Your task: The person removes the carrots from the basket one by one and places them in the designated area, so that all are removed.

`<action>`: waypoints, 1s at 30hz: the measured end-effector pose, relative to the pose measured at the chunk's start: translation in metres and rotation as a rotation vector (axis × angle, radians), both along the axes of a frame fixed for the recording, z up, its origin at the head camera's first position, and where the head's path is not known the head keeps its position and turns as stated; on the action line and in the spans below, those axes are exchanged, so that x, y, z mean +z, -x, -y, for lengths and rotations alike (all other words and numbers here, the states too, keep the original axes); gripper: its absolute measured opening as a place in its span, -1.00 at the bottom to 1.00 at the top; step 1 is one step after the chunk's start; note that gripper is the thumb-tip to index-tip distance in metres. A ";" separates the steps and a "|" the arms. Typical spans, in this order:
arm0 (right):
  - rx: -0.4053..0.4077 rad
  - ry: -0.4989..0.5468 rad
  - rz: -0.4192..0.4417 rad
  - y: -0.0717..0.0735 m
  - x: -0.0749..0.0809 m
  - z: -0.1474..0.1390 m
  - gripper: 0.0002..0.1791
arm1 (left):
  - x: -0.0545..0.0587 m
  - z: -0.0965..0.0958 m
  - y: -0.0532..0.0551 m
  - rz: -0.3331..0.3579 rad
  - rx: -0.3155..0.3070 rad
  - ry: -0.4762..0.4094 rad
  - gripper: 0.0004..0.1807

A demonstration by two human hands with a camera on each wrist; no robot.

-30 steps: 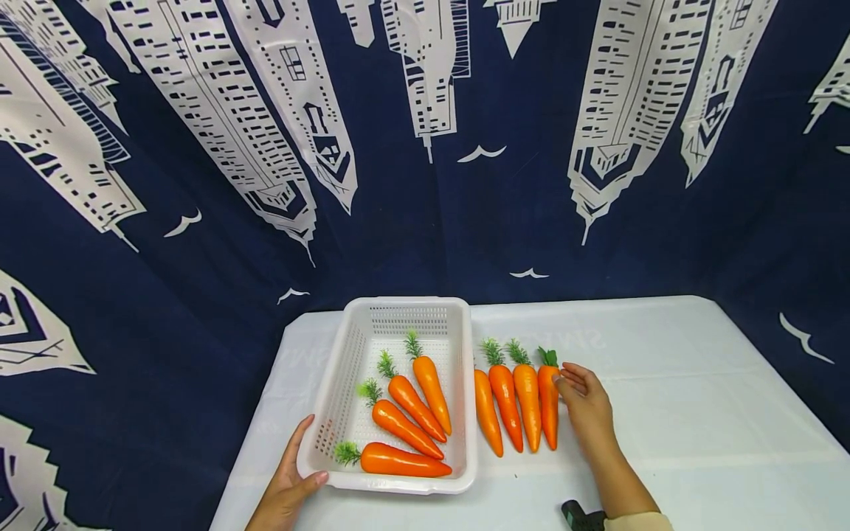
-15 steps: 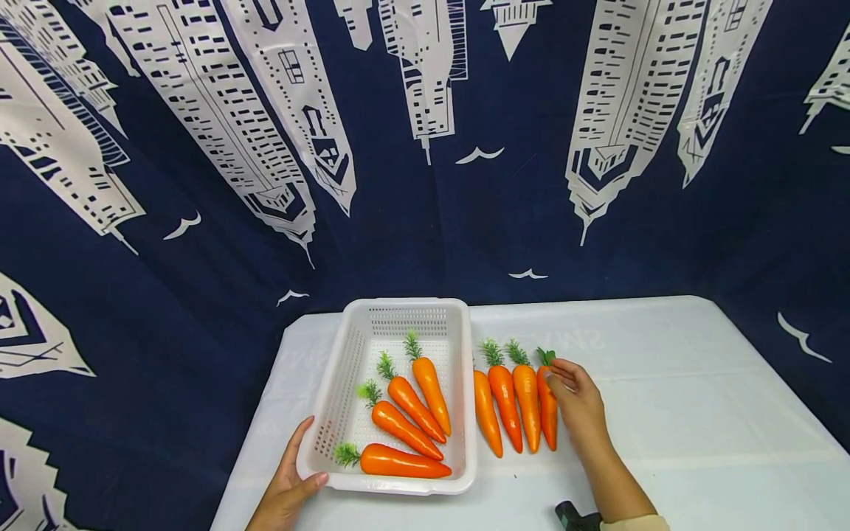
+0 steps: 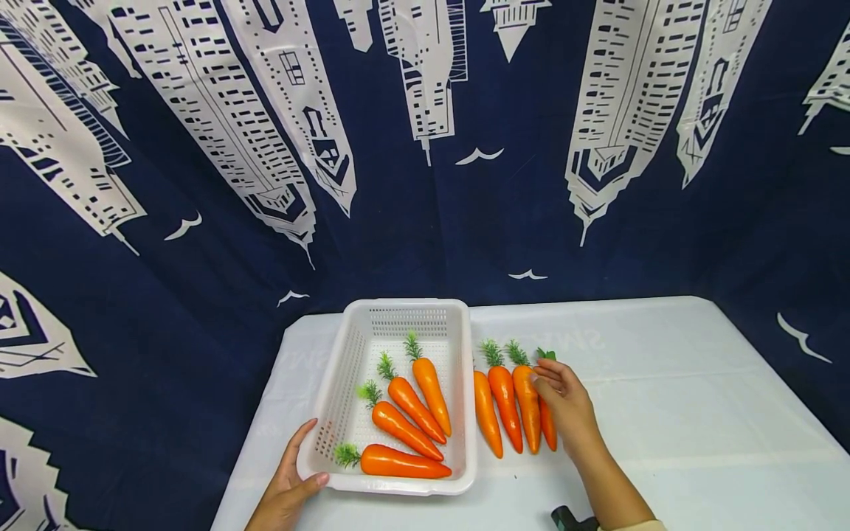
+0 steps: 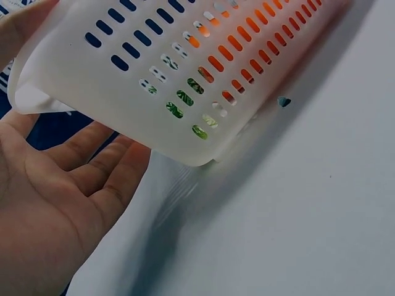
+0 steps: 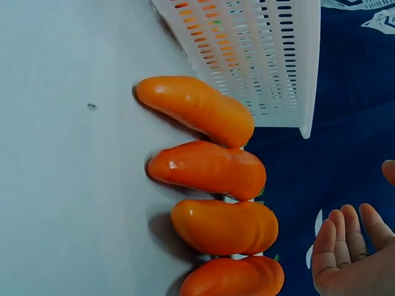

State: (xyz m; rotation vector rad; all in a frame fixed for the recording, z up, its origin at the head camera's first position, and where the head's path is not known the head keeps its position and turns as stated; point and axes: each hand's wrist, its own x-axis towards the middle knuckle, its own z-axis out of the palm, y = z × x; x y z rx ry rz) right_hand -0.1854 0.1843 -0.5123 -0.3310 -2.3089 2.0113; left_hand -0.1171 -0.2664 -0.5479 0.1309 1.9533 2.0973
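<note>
My left hand (image 3: 287, 487) holds the front-left corner of a white perforated plastic basket (image 3: 472, 435), thumb over the rim and fingers along the outside. In the left wrist view, the fingers (image 4: 114, 176) lie under the rim beside the basket wall (image 4: 68, 74). Several orange carrots with green tops, among them a front carrot (image 3: 405, 461), lie in the basket. Right of it, more carrots (image 3: 506, 409) lie side by side on the table. My right hand (image 3: 572, 413) hovers over the rightmost carrot (image 3: 548, 428), partly covering it; its fingers (image 5: 352, 231) are extended and hold nothing in the right wrist view.
A white cloth covers the table (image 3: 697, 413). Behind it hangs a dark blue curtain (image 3: 505, 221) printed with white buildings and birds. A small black device (image 3: 572, 519) sits by my right wrist.
My right hand has moved left, from the right edge of the rightmost carrot to above it, with the thumb now near the neighbouring carrot. The left hand and basket stay in place.
</note>
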 end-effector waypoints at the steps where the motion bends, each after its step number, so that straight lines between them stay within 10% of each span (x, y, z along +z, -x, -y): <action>1: 0.007 0.001 -0.003 -0.001 0.001 0.001 -0.49 | 0.000 0.000 0.000 0.002 -0.001 -0.001 -0.02; 30: 0.192 0.023 -0.030 -0.023 0.030 0.045 -0.53 | 0.000 -0.003 -0.002 0.022 0.017 -0.017 -0.02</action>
